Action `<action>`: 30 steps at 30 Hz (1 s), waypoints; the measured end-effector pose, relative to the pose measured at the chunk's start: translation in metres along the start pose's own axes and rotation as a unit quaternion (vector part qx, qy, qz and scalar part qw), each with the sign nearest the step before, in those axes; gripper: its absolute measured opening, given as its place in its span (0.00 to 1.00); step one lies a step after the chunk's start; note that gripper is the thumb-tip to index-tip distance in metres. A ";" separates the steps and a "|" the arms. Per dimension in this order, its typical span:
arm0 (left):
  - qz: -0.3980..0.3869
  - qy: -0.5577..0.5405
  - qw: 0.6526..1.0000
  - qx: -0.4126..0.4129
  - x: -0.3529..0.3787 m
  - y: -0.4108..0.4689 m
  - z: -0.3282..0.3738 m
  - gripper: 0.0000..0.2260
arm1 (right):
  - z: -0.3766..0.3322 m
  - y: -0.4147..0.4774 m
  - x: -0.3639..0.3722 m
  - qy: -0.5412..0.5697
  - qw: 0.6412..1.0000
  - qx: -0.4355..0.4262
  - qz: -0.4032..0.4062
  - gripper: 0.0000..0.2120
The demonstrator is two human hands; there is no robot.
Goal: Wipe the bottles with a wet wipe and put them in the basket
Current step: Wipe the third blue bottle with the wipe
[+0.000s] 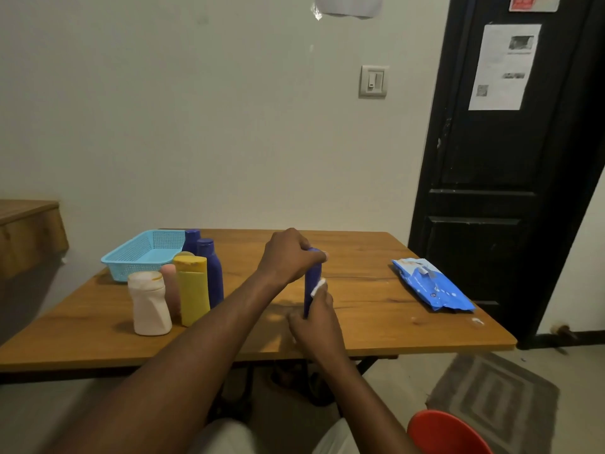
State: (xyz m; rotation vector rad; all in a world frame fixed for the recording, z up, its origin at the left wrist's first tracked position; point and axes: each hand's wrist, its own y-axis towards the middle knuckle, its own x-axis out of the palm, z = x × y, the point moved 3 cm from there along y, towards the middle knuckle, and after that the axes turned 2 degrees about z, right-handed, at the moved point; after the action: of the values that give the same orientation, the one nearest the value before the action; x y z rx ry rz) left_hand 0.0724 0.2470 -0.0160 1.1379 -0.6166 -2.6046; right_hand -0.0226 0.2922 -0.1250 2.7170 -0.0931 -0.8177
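at mid-table, the bottle in hand: the blue bottle (312,283) stands upright between your two hands. its base is hidden, so you cannot tell whether it rests on the table (376,257) or hangs just above it.
left hand: your left hand (288,257) is curled over the cap end, fingers wrapped round the top and steadying it.
right hand: your right hand (316,319) is closed round the lower body, fingers pressed together, with the wet wipe (318,286) bunched between them and the plastic. a white fold shows just above the hand.
step in hand: by the look of it you are wiping this one bottle, and every other bottle in view stands outside the basket.
next move: it likely calls for running the wipe along the full length while the top hand turns the bottle. then you carry it left, over the cluster, without knocking anything down.
waiting bottles: a white bottle (149,303), a pink bottle (170,286), a yellow bottle (193,290) and two dark blue bottles (212,273) stand packed close together to your left.
basket: the light blue basket (144,253) sits just behind that cluster, near the table's far left edge.
wipe pack: the blue wipe pack (432,285) lies flat to your right, well apart from both hands.
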 end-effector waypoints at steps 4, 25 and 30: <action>0.007 0.010 1.000 -0.001 0.000 -0.003 0.003 0.13 | 0.011 0.002 -0.008 -0.117 0.992 0.003 -0.038 0.44; 0.022 0.034 0.999 -0.030 0.002 -0.004 0.009 0.13 | 0.017 -0.002 0.021 0.041 0.997 0.056 -0.038 0.56; 0.012 0.033 0.999 -0.032 0.001 -0.004 0.009 0.14 | 0.012 0.001 0.029 0.071 0.994 0.072 -0.030 0.59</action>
State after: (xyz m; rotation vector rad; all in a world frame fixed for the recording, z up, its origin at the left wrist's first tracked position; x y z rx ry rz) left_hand 0.0650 0.2523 -0.0131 1.1842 -0.5259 -2.5350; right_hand -0.0052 0.2843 -0.1492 2.9163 -0.0411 -0.6555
